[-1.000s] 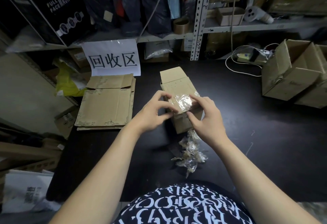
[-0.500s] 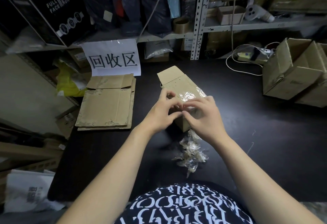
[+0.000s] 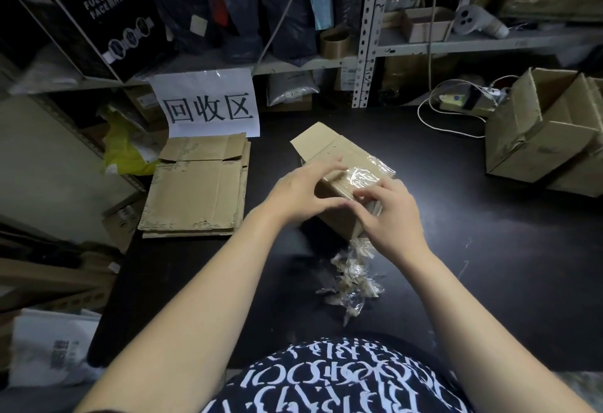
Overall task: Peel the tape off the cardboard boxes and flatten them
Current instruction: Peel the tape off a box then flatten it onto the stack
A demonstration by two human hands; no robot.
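Head view: box, clasped by the left hand, is now turned; tape beneath the right hand's curled fingers is pinched, judged barely lifted.

Open room on the bare table, right of the small box. Blocked far right by big boxes and a white cord. Blocked left by flat cardboard. Thin dark gap between that pile and the small box. Blocked near by tape scraps.
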